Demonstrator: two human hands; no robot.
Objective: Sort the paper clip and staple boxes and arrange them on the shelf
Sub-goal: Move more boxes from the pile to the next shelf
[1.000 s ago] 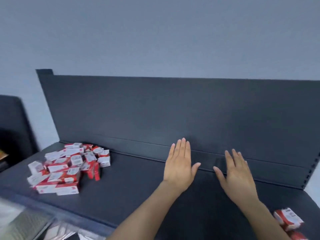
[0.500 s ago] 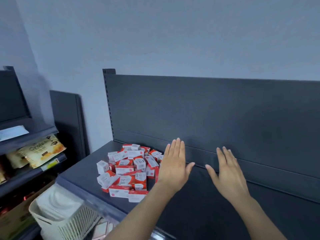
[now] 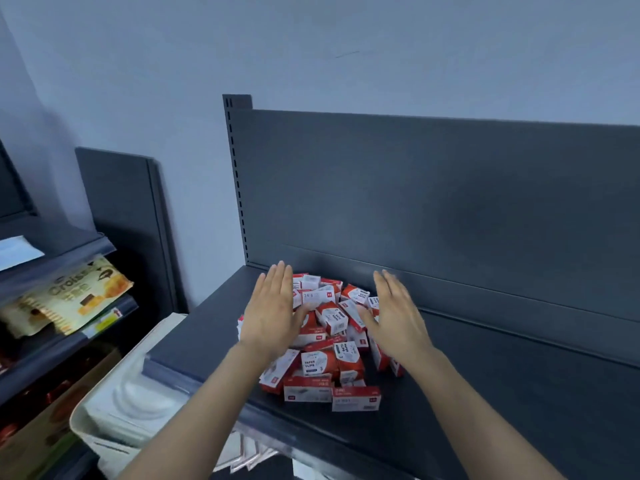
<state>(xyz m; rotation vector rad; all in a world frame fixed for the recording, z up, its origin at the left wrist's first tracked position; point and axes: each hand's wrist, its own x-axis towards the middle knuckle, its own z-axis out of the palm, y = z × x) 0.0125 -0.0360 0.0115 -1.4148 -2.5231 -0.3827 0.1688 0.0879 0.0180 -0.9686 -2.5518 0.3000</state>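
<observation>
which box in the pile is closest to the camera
The long flat box at the front right corner of the pile; it lies lowest in view, just ahead of the similar box to its left.

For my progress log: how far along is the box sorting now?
Done: nothing visible; the boxes lie in one mixed pile on the shelf. In hand: the open left hand and right hand flank the pile, holding nothing. Left: sorting and arranging everything.
</observation>
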